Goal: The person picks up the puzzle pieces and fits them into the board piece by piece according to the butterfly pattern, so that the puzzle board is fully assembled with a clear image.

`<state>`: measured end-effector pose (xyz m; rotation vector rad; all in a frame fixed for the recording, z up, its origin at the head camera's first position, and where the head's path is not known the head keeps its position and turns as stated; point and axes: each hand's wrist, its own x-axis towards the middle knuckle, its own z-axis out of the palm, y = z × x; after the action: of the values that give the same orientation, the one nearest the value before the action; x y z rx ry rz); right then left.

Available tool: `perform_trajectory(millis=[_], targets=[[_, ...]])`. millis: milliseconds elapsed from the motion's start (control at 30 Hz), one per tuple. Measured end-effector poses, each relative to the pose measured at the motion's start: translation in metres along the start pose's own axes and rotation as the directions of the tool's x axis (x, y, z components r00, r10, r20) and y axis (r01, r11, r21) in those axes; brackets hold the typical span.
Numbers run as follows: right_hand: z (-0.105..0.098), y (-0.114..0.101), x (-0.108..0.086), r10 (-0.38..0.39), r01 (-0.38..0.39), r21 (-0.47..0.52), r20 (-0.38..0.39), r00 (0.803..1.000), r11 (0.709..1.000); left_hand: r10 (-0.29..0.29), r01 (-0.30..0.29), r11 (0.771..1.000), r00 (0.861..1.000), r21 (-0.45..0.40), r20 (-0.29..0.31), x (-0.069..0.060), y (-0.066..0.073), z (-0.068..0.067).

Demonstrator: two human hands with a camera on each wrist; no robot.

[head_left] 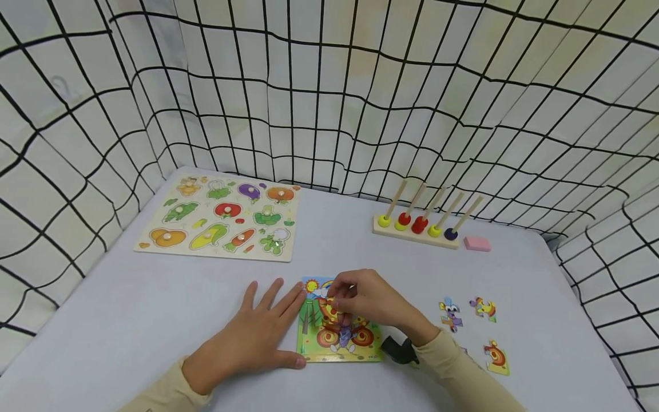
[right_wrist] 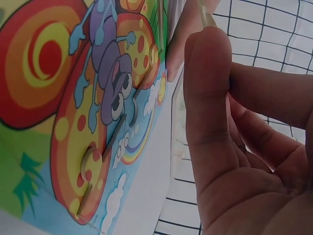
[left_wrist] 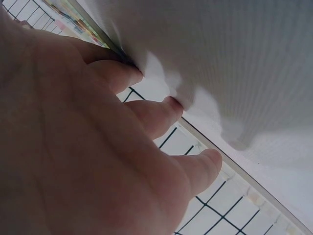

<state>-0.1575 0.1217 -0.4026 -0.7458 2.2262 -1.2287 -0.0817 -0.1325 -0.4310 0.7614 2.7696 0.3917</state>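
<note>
A square jigsaw board (head_left: 340, 358) with a butterfly picture lies flat on the white table. My left hand (head_left: 257, 335) rests spread beside it, index finger and thumb at the board's left edge; in the left wrist view the fingers are straight. Over the upper part of the board, my right hand (head_left: 368, 297) pinches a small jigsaw piece (right_wrist: 206, 15) between thumb and fingertips. Only the piece's thin pale edge shows, so its picture is hidden. In the right wrist view, raised edges on the butterfly picture (right_wrist: 80, 161) show beside the hand.
Loose jigsaw pieces lie to the right: a purple one (head_left: 451, 315), a yellow one (head_left: 484, 309) and an orange one (head_left: 496, 357). Further back are a vegetable peg puzzle (head_left: 244, 252), a bead-and-peg stand (head_left: 417, 233) and a pink block (head_left: 477, 244). Black netting (head_left: 319, 91) surrounds the table.
</note>
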Motion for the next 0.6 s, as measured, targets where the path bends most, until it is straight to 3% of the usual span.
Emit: perform_trajectory(millis=[600], targets=[[0.012, 0.001, 0.011, 0.045, -0.045, 0.004, 0.015, 0.999, 0.999, 0.0, 0.0, 1.0, 1.0, 0.002, 0.006, 0.0, 0.001, -0.001]])
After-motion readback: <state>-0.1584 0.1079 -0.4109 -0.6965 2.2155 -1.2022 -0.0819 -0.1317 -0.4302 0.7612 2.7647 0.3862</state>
